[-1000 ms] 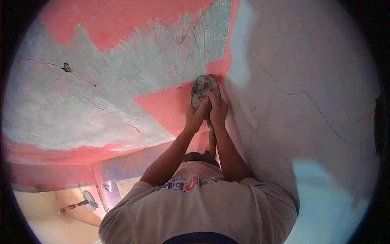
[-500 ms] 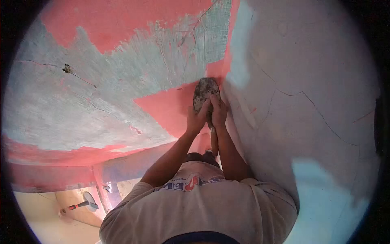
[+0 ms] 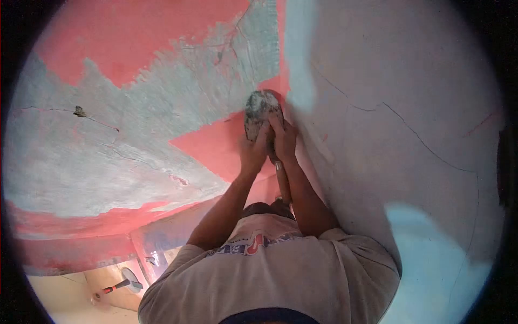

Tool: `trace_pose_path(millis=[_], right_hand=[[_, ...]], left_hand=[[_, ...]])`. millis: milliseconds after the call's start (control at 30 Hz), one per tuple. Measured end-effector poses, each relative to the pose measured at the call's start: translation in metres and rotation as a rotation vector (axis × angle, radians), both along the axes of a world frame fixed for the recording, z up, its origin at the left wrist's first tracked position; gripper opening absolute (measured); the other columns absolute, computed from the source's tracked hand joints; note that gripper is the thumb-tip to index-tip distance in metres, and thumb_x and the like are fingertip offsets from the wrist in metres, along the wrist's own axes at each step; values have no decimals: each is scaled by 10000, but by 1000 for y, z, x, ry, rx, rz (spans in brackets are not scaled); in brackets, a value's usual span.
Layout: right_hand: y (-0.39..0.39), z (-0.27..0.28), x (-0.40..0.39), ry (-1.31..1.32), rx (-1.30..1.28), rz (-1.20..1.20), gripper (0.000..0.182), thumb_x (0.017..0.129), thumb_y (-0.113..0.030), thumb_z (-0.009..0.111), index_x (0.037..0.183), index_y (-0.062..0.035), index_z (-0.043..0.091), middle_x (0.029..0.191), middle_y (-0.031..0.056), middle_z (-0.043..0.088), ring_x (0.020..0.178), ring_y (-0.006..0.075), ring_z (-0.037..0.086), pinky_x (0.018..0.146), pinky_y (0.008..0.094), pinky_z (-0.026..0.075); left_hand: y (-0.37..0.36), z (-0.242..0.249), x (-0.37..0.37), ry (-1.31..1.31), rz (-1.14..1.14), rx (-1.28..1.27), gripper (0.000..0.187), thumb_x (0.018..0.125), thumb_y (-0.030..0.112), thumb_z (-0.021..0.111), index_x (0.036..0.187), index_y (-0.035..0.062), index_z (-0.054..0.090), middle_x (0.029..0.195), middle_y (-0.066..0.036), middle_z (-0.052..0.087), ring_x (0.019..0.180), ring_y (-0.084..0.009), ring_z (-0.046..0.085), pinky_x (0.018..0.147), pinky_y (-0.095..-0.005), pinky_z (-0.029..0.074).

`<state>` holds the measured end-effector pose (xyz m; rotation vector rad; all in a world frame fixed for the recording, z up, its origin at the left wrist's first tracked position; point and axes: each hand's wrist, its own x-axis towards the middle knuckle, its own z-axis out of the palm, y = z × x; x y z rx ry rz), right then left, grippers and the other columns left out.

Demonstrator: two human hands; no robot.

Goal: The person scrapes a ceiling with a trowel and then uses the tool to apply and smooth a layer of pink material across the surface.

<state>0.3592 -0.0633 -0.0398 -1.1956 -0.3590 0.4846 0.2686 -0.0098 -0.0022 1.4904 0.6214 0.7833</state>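
Both of my hands grip a flat, oval, grey-stained tool [image 3: 263, 102] against the painted wall, close to the inside corner. My left hand [image 3: 255, 153] is closed round its lower left edge. Opposite it, my right hand [image 3: 284, 141] is wrapped round the lower right side, thumbs close together on the near face. A wooden handle [image 3: 283, 183] with a shiny metal collar shows below the hands, beside my right forearm; I cannot tell whether it joins the oval piece. Around the tool lies a bare pink patch [image 3: 208, 146], bordered by grey-green coating [image 3: 178, 102].
The right-hand wall [image 3: 399, 146] is grey with a long crack and pale blue areas. Another crack with a dark hole [image 3: 80, 112] crosses the left wall. At lower left lies a tool with an orange-and-black handle [image 3: 115, 287], near a pale round piece [image 3: 131, 279].
My hands have pushed the oval tool higher up the wall, past the top of the pink patch. Its face looks lighter now. The whole view has shifted slightly.
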Motion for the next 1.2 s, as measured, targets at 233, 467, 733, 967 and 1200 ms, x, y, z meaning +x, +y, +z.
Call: trace_pose_path(millis=[233, 467, 733, 967, 1200], right_hand=[[2, 8, -13, 41, -31, -48, 420, 984, -335, 660, 1063, 74, 707, 949, 77, 690, 863, 141, 627, 776, 300, 513], [4, -5, -5, 40, -22, -3, 421, 1008, -354, 644, 1127, 43, 714, 1007, 54, 700, 880, 115, 630, 788, 271, 512], [15, 15, 16, -36, 42, 27, 373, 1031, -316, 610, 1161, 20, 709, 992, 47, 686, 892, 115, 619, 782, 259, 495], [10, 33, -3, 42, 37, -8, 417, 1022, -337, 627, 1181, 43, 696, 1063, 69, 695, 919, 135, 627, 826, 281, 500], [17, -8, -11, 7, 89, -85, 452, 1032, -357, 592, 1196, 53, 686, 1105, 104, 692, 980, 181, 628, 862, 325, 500]], left_hand=[[-2, -23, -5, -84, 39, 73, 318, 1001, 235, 670, 1096, -64, 722, 931, -66, 739, 811, -131, 682, 673, -288, 555], [1, -14, -5, -61, -2, -30, 328, 995, 242, 678, 1100, -65, 726, 958, -79, 746, 857, -139, 693, 711, -300, 564], [11, 9, 12, -77, 35, 71, 325, 991, 248, 655, 987, -71, 715, 783, -79, 732, 759, -106, 680, 643, -335, 537], [5, -3, 1, -47, 42, 65, 318, 983, 249, 659, 983, -64, 721, 780, -92, 732, 767, -121, 691, 662, -335, 542], [5, -23, 3, -120, 110, 140, 324, 966, 265, 681, 957, -56, 721, 731, -110, 710, 724, -127, 684, 622, -357, 528]])
